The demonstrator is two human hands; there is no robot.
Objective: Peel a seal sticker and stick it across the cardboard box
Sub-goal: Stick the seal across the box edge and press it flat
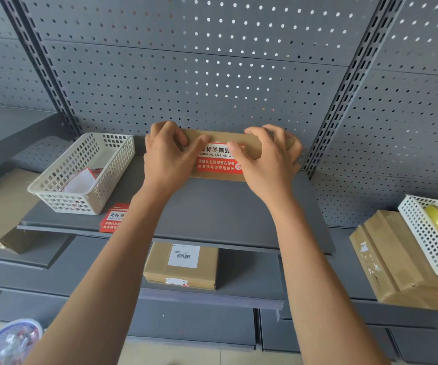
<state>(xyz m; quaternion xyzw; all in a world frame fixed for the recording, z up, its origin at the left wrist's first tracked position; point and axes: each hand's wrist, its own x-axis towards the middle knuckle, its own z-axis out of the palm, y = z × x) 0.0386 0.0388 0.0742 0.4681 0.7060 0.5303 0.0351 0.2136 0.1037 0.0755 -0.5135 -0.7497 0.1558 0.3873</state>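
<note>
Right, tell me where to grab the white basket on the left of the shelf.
Take the white basket by its near short rim, coming from the front. That end sits closest to the shelf edge, the rim is a stiff band above the open lattice, and spare sticker sheets lie just right of it.

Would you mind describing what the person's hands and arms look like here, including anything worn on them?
Both arms are bare from the bottom of the picture up to the hands: no sleeves show. The left hand and the right hand wear no gloves. No watch, bracelet or ring is visible on either wrist or on the fingers that show. The fingernails look short and unpainted. Nothing is marked on the arms.
</note>
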